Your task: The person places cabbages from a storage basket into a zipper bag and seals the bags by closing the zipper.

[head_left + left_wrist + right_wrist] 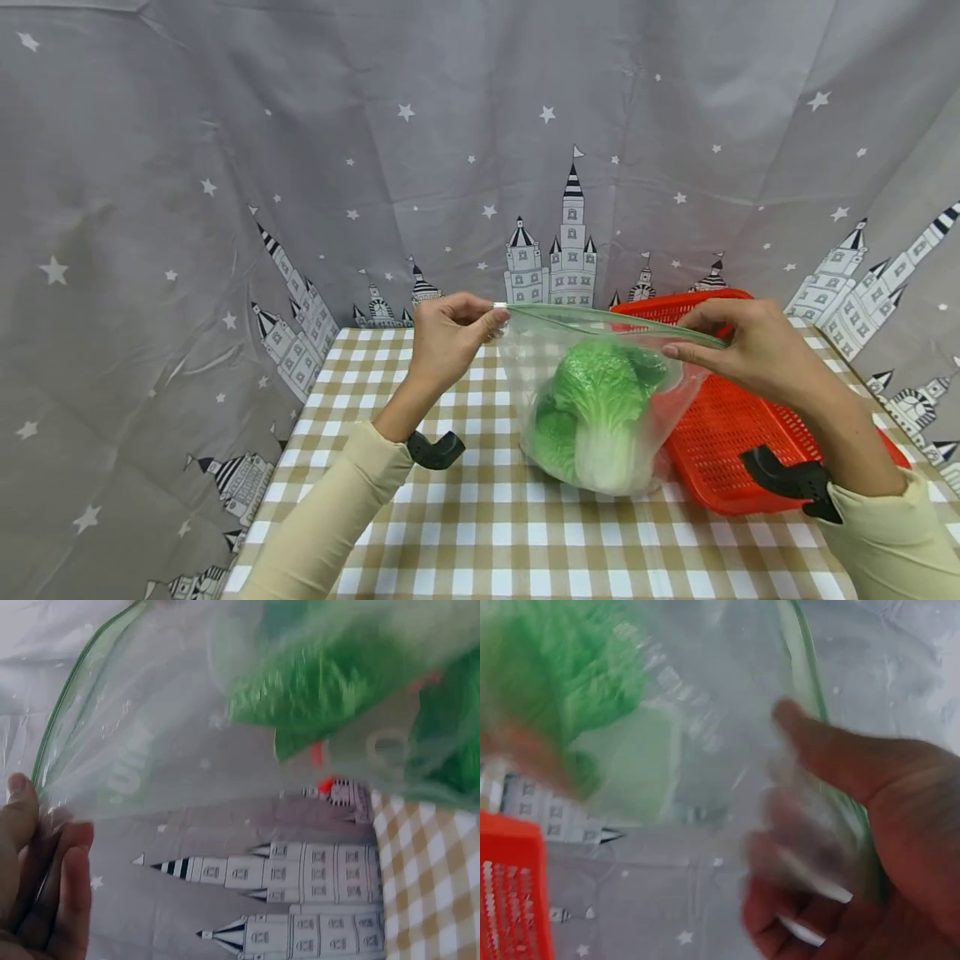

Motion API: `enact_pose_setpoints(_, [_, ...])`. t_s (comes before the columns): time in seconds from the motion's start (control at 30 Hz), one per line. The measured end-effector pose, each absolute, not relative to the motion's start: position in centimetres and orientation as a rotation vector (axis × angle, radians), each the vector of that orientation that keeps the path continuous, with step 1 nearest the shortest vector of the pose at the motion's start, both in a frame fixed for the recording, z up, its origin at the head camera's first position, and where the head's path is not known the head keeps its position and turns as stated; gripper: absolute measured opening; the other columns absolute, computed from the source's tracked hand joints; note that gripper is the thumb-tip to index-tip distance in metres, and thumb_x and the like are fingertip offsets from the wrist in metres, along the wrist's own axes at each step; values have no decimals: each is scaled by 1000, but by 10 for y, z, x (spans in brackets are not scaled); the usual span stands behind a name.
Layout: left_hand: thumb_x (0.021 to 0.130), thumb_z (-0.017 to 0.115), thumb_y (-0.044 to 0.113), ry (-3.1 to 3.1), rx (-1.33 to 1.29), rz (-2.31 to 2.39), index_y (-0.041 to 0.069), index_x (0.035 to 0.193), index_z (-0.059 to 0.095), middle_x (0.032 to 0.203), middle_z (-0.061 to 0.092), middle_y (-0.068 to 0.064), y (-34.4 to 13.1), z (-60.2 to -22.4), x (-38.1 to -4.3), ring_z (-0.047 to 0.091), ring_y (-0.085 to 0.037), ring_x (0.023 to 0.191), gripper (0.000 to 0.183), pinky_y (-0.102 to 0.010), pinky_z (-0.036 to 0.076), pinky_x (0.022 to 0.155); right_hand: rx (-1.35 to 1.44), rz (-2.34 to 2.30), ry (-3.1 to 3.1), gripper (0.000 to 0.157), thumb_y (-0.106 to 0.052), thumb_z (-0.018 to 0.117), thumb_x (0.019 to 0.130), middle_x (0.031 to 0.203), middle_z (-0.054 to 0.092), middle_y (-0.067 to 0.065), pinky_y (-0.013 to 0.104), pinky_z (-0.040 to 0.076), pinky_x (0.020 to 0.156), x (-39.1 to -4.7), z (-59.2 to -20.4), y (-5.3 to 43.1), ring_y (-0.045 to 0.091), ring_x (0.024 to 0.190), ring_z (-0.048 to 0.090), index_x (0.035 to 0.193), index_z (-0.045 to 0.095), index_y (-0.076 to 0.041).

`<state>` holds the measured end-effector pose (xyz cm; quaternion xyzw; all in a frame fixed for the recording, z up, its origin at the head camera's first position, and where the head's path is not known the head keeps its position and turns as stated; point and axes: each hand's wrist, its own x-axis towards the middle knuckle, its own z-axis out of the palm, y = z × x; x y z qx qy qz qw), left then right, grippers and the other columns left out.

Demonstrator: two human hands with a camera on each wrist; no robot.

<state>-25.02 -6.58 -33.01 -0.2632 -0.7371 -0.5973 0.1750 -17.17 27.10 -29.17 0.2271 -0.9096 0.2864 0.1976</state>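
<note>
While your left hand (444, 340) and right hand (742, 346) pinch the zip bag's (525, 350) top corners, its cabbage (592, 412) rests on the checked table (480, 533).

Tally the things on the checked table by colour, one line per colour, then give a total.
Green: 1, the napa cabbage, inside the bag.
Clear: 1, the zip bag, its top edge pinched by the left hand and the right hand.
Red: 1, the red basket, behind the bag.
Total: 3.
</note>
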Motion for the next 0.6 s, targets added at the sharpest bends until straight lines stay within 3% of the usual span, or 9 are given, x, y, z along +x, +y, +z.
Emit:
enact_pose_setpoints(0.1, [82,77,5,-2033,-710,-1798,-7,84,72,74,71,-16,-62,-330,-246,68,-34,61,12,-36,57,58,678,704,-2519,38,-20,89,70,97,68,2,38,46,78,-176,-285,258,23,88,60,103,73,-12])
enact_pose_setpoints(0.2, [87,68,-6,-2009,-787,-1813,-13,88,70,76,70,-22,-56,-323,-238,66,-41,63,8,-35,57,60,742,610,-2451,48,-26,88,70,106,64,10,51,40,83,-178,-278,233,34,100,55,111,71,-9])
enact_pose_setpoints(0.33, [89,62,-11,-1977,-845,-1750,-16,89,67,77,69,-23,-51,-316,-227,67,-38,62,7,-33,57,60,814,631,-2365,46,-31,85,74,102,64,9,48,40,80,-182,-276,186,31,98,54,111,71,-8])
enact_pose_setpoints(0.6, [88,64,-8,-1844,-826,-1728,-14,89,66,78,68,-23,-44,-324,-223,67,-38,64,7,-33,57,63,721,1010,-2268,28,-19,84,78,95,70,6,42,45,85,-203,-288,129,25,95,61,101,76,-5])
